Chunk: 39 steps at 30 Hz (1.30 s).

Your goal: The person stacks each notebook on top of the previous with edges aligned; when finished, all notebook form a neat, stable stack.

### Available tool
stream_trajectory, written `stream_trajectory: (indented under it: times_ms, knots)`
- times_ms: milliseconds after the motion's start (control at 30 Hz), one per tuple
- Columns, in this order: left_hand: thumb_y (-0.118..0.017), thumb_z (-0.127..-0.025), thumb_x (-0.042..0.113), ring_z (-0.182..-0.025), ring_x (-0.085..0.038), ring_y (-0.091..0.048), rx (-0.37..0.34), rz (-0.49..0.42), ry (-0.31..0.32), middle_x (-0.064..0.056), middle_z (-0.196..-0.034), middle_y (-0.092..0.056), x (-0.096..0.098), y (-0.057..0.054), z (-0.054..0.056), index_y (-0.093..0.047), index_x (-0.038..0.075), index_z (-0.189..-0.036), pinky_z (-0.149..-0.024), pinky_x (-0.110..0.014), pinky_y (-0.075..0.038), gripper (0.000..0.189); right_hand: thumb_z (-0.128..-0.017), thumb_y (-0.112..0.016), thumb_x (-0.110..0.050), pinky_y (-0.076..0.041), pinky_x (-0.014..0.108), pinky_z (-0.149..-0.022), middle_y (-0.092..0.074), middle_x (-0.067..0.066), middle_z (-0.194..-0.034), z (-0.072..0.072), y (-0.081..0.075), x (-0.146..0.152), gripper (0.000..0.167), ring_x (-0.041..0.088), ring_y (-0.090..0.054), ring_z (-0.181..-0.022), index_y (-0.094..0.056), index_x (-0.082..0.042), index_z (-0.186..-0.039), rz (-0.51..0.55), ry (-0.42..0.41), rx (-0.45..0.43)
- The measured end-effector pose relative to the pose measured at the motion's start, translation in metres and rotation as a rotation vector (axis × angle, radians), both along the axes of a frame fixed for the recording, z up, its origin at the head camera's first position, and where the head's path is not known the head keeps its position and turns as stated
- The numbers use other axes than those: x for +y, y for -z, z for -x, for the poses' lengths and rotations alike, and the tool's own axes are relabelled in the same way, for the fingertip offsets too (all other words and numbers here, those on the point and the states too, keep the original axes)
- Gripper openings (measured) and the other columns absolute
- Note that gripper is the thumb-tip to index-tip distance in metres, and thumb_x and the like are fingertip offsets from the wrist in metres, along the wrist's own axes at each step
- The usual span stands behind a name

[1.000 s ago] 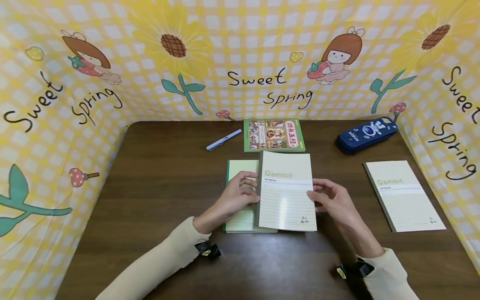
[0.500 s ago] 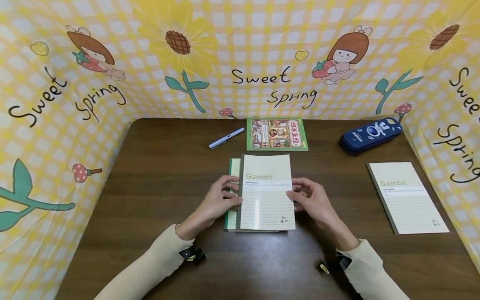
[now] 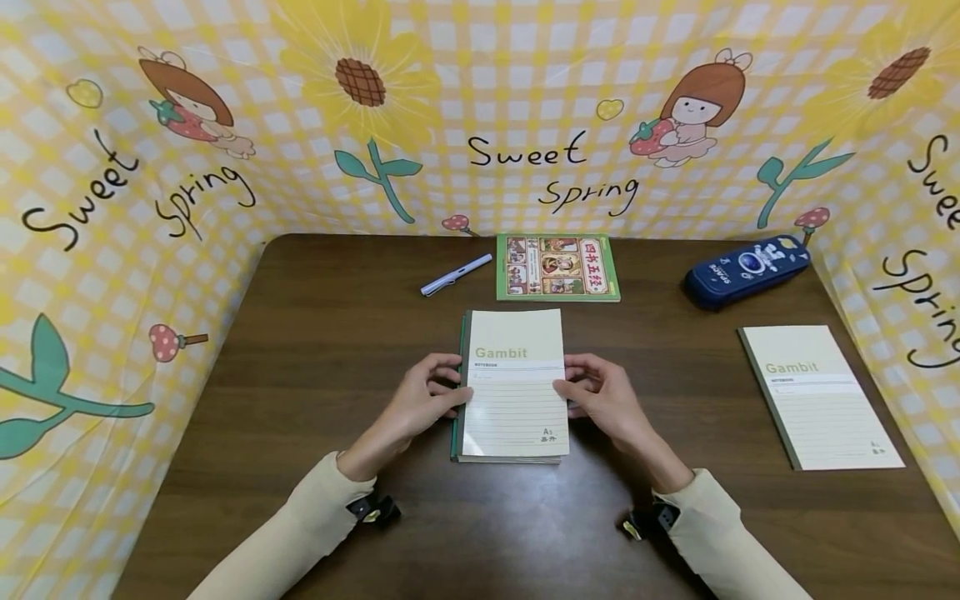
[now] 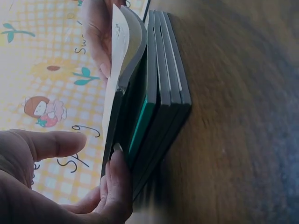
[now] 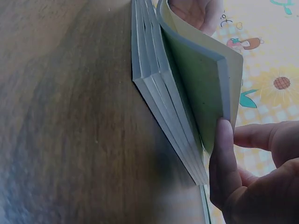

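Observation:
A cream Gambit notebook (image 3: 515,408) with a dark spine is held level just over a stack of notebooks (image 4: 176,60). Its pages bow in both wrist views, and a gap separates it from the stack. A green spine (image 3: 457,425) on the stack's top notebook peeks out at the left. My left hand (image 3: 422,398) holds the notebook's spine side, fingers underneath and thumb at the cover's edge. On the opposite edge my right hand (image 3: 606,400) pinches it, with thumb on top and fingers below. The held notebook hides most of the stack from above.
Behind the stack lie a pale blue pen (image 3: 456,275) and a green picture-covered book (image 3: 558,267). A navy pencil case (image 3: 746,271) sits at the back right. Another Gambit notebook (image 3: 821,400) lies on the right of the brown table (image 3: 300,333). Checked cloth walls surround the table.
Both hands have moved left with the Gambit notebook, from partly beside the stack to nearly in line over it. The green-spined notebook beneath is now mostly covered.

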<state>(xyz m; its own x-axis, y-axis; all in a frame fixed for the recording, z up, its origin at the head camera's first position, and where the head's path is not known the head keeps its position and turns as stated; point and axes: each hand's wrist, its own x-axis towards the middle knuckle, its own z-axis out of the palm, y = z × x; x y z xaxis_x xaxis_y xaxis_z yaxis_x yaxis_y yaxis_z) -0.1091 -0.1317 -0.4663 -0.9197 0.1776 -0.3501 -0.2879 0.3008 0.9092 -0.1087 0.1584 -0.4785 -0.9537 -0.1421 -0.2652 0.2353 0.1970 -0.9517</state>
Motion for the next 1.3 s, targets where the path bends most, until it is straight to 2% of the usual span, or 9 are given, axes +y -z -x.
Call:
stream_trajectory:
  times_ms: [433, 767, 1000, 1300]
  knots:
    - [-0.073, -0.098, 0.016, -0.095, -0.023, -0.067, -0.001, 0.022, -0.001, -0.024, -0.129, -0.057, -0.004, 0.002, -0.002, -0.053, 0.0, -0.148, -0.074, -0.037, -0.065, 0.056, -0.092, -0.077, -0.001, -0.065, 0.03, -0.065, -0.065, 0.024, -0.111, -0.003, 0.008, -0.002, 0.048, 0.011, -0.068, -0.08, -0.063, 0.005, -0.138, -0.15, -0.033, 0.101]
    - [-0.07, -0.101, 0.016, -0.097, -0.024, -0.066, -0.003, 0.013, 0.003, -0.023, -0.13, -0.058, -0.006, 0.002, -0.003, -0.052, 0.001, -0.15, -0.074, -0.037, -0.065, 0.055, -0.092, -0.078, -0.004, -0.064, 0.028, -0.064, -0.067, 0.019, -0.105, -0.005, 0.01, -0.004, 0.044, 0.015, -0.068, -0.08, -0.068, 0.004, -0.134, -0.222, -0.045, 0.107]
    - [-0.069, -0.101, 0.017, -0.096, -0.025, -0.066, 0.001, 0.018, -0.001, -0.022, -0.129, -0.058, -0.006, 0.004, -0.003, -0.053, 0.0, -0.15, -0.072, -0.035, -0.064, 0.053, -0.092, -0.078, -0.005, -0.064, 0.028, -0.063, -0.068, 0.019, -0.1, -0.006, 0.009, -0.005, 0.041, 0.013, -0.069, -0.077, -0.069, 0.007, -0.13, -0.234, -0.043, 0.128]
    - [-0.068, -0.102, 0.017, -0.091, -0.02, -0.064, -0.01, 0.01, -0.004, -0.02, -0.123, -0.059, -0.006, 0.008, -0.001, -0.053, 0.002, -0.149, -0.071, -0.033, -0.064, 0.051, -0.092, -0.078, -0.005, -0.064, 0.028, -0.062, -0.068, 0.018, -0.101, -0.007, 0.01, -0.006, 0.043, 0.013, -0.069, -0.076, -0.068, 0.005, -0.133, -0.23, -0.036, 0.121]
